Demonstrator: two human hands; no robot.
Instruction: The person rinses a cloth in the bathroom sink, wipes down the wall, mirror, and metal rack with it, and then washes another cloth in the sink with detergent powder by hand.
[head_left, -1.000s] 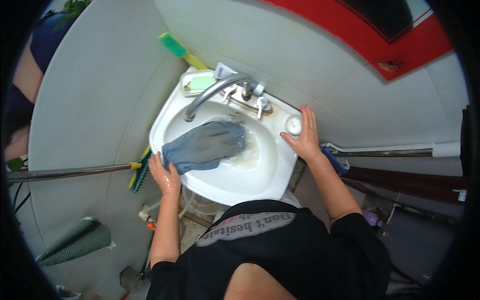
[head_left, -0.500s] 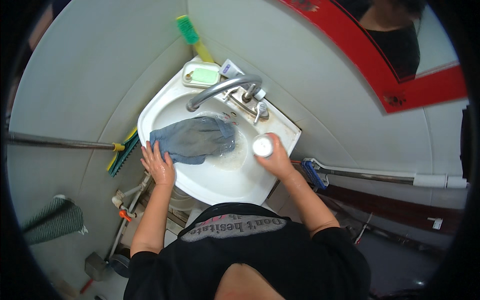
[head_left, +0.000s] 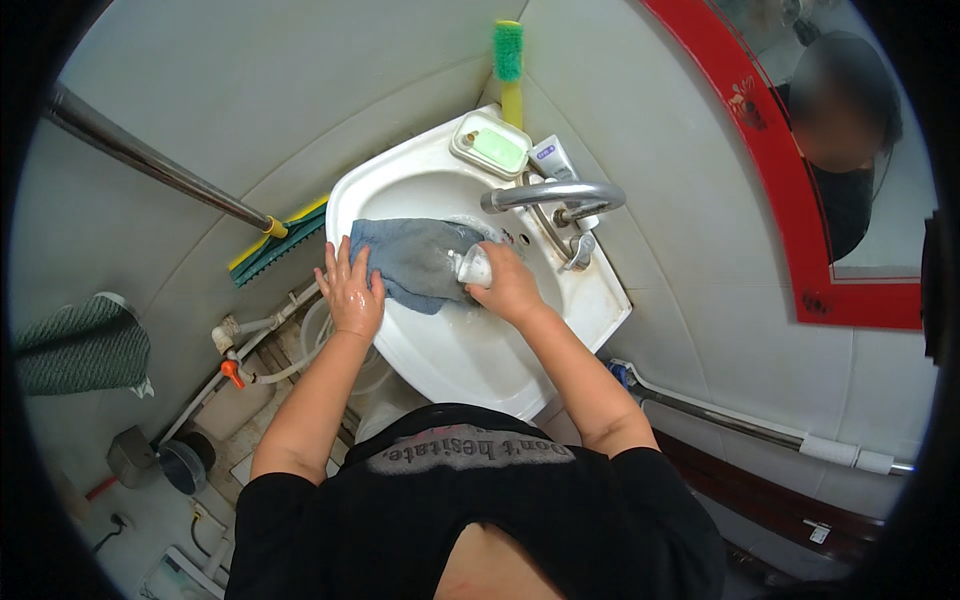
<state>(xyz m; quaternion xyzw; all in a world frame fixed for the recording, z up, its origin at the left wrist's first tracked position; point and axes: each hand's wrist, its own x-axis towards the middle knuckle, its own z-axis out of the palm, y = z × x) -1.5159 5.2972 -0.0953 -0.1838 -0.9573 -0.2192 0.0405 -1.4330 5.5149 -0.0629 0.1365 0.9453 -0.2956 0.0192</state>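
A wet blue-grey cloth (head_left: 420,258) lies spread in the white sink (head_left: 425,372). In my right hand (head_left: 515,283) is a small clear cup (head_left: 473,268) holding white powder. It is tipped to the left over the cloth, and some white powder shows at its mouth. My left hand (head_left: 357,298) rests with spread fingers on the sink's left rim, fingertips at the cloth's edge; its skin looks wet. The curved metal faucet (head_left: 555,194) reaches over the back of the basin. Whether water is running cannot be told.
On the sink's back corner sit a soap dish (head_left: 465,128) with green soap and a white tube (head_left: 550,157). A green-and-yellow brush (head_left: 509,60) stands behind them. A long-handled floor brush (head_left: 285,240) leans at the left. A red-framed mirror (head_left: 815,260) hangs at the right.
My right hand has brought the cup left from the sink's right rim to over the cloth and tipped it. My left hand stays at the left rim. The whole view has turned.
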